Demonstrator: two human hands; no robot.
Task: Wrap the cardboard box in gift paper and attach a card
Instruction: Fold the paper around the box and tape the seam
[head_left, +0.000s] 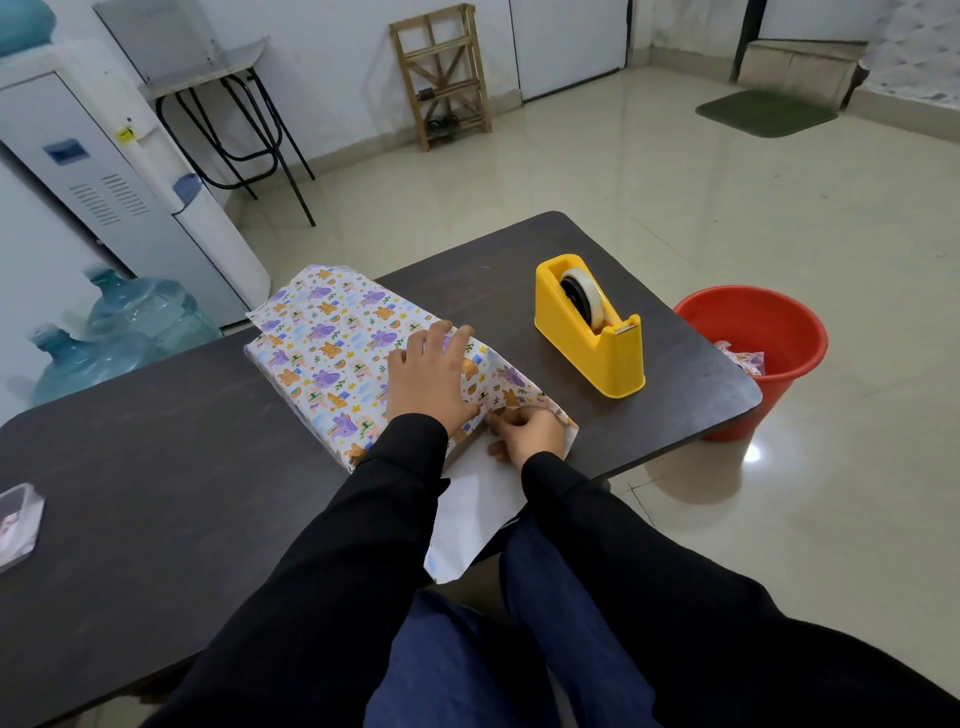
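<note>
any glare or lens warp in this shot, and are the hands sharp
Head view: wide-angle warp bows the table edge and tilts the walls; ceiling light glares off the glossy floor near the red bucket. The left hand on the wrapped box and the right hand pinching paper look reasonably sharp; the tape dispenser is crisp.

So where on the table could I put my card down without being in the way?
The big dark stretch of table between the wrapped box and the clear plastic container is bare. A smaller patch lies behind the yellow tape dispenser. Near the left hand and right hand, loose paper crowds it.
</note>
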